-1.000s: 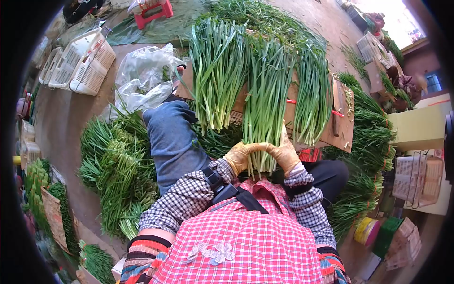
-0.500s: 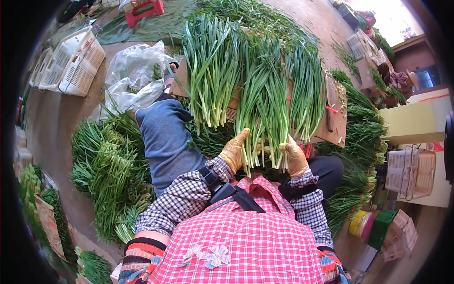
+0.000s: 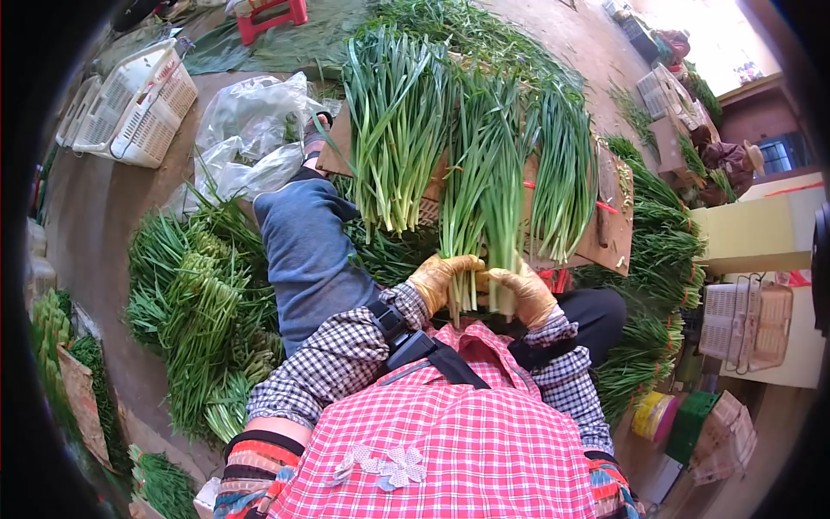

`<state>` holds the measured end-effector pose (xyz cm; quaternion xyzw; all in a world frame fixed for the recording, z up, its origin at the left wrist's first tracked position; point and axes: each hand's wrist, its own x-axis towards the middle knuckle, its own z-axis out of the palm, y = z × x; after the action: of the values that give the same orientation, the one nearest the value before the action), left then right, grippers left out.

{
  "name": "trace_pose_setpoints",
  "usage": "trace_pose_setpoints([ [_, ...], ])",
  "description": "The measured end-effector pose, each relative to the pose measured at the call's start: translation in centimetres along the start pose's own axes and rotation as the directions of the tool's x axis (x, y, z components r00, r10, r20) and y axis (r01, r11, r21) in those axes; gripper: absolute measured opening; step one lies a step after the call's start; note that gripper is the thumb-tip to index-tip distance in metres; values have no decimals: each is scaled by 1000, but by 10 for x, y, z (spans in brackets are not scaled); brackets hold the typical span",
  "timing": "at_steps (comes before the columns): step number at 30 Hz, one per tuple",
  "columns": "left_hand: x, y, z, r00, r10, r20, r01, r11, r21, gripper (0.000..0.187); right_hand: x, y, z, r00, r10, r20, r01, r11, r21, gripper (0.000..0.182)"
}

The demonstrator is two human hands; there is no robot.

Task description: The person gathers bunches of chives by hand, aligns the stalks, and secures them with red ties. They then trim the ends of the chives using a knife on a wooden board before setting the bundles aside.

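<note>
Both hands wear yellowish gloves and meet at the pale lower ends of the green stalks. My left hand (image 3: 443,278) is closed around one bunch of stalks (image 3: 462,208). Just to its right, my right hand (image 3: 524,290) grips another bunch (image 3: 503,208), its fingers close to those of the left. The leafy tops lie on a wooden board (image 3: 614,233). Separate piles of stalks rest on the board, one at the left (image 3: 393,147) and one at the right (image 3: 560,164). A knife (image 3: 603,227) lies near the board's right edge.
Bundled greens (image 3: 203,311) are heaped at the left, and more (image 3: 644,346) at the right. Clear plastic bags (image 3: 255,130) and a white crate (image 3: 143,104) are at upper left. A red stool (image 3: 272,19) stands behind. A person (image 3: 735,163) is at upper right.
My hands have come closer together, and the stalks between them are now gathered into two narrower bunches. The view has shifted slightly.
</note>
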<state>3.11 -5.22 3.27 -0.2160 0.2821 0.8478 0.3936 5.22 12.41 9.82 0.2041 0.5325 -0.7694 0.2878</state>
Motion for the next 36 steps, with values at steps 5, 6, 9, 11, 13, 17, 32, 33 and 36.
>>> trace_pose_setpoints([
  [5,8,-3,-6,999,21,-25,-21,999,28,24,6,9,-4,997,-69,-21,65,983,-172,65],
  [6,7,-1,-6,997,-11,-72,12,1000,20,24,2,-2,-7,998,-61,-22,59,993,-98,65],
  [9,-1,3,-1,993,9,-122,6,993,119,26,-12,-57,-13,993,-107,56,115,977,-181,67],
  [11,6,-1,-3,987,7,-158,22,984,179,26,-18,-96,-7,976,-207,68,217,945,-246,61],
  [13,5,0,-1,985,-37,-167,64,985,161,28,-26,-143,19,916,-388,106,401,863,-306,51],
  [17,3,-2,-4,997,-67,-37,66,998,-16,28,-25,-223,26,726,-686,45,685,717,-132,36],
  [32,52,-34,-51,764,-109,636,372,880,-296,60,22,14,4,997,20,-74,-19,1000,9,21],
  [33,12,-13,-17,921,-132,367,247,926,-286,62,22,23,-2,999,8,-39,-9,1000,-25,27],
  [36,16,-18,-16,952,-72,296,163,942,-293,63,8,8,12,976,-108,-187,36,936,-350,50],
])
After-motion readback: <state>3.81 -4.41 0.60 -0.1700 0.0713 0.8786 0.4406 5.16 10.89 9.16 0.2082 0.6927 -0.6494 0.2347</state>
